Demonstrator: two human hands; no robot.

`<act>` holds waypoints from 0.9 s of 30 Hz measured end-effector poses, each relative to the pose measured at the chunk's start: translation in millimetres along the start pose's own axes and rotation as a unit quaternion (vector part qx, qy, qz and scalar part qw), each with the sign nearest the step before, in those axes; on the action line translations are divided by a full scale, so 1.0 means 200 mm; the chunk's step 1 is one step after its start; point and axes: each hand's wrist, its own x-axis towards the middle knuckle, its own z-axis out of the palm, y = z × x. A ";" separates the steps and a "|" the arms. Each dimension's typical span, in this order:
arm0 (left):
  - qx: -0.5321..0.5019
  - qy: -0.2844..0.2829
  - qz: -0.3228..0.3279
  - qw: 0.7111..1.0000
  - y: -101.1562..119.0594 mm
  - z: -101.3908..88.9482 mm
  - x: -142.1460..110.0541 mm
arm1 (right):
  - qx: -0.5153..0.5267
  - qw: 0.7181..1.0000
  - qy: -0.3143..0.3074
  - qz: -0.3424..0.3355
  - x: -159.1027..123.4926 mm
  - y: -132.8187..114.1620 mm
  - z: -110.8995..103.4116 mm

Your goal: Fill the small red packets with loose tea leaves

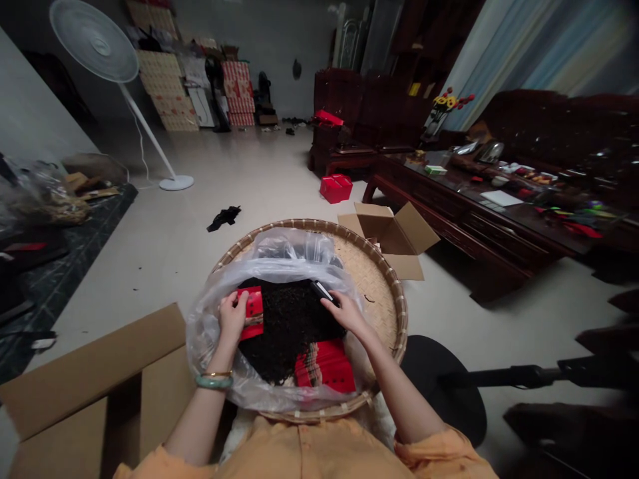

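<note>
My left hand [231, 318] pinches a small red printed packet [255, 311] over the left side of an open clear plastic bag [204, 316]. Dark loose leaves that look like tea [294, 322] fill the bag. My right hand [345, 313] grips a small black object with a white face [321, 291] above the far right of the leaves; its kind is unclear. A fanned stack of red packets [332, 369] lies on the near right of the leaves. Everything rests in a round woven bamboo tray [398, 303] right in front of me.
An open cardboard box [162, 392] stands at lower left, another [399, 233] beyond the tray. A red box [336, 189] and black plastic scrap [224, 218] lie on the floor. A white fan [176, 182] stands far left, a dark low table [464, 213] right, a black round base [449, 399] lower right.
</note>
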 end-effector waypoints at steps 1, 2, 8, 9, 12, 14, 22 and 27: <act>-0.011 0.002 -0.015 1.000 -0.01 0.00 0.02 | -0.004 1.000 0.003 0.001 0.00 0.00 0.01; -0.024 0.000 -0.032 0.999 -0.01 0.01 0.03 | -0.009 1.000 0.008 0.002 0.00 0.01 0.02; -0.077 -0.059 -0.096 0.991 0.04 0.08 0.12 | -0.045 0.997 0.054 -0.002 0.01 0.04 0.00; -0.084 -0.063 -0.097 0.990 0.04 0.09 0.13 | -0.051 0.997 0.061 -0.002 0.02 0.06 -0.02; -0.098 -0.073 -0.092 0.988 0.07 0.15 0.16 | -0.065 0.996 0.059 0.004 0.04 0.12 -0.07; -0.102 -0.086 -0.081 0.988 0.08 0.21 0.18 | -0.082 0.995 0.053 0.008 0.06 0.17 -0.11; -0.092 -0.171 -0.056 0.979 0.14 0.54 0.19 | -0.227 0.971 0.073 0.021 0.08 0.36 -0.24; -0.057 -0.193 -0.018 0.979 0.17 0.49 0.07 | -0.235 0.971 0.039 0.017 0.02 0.40 -0.22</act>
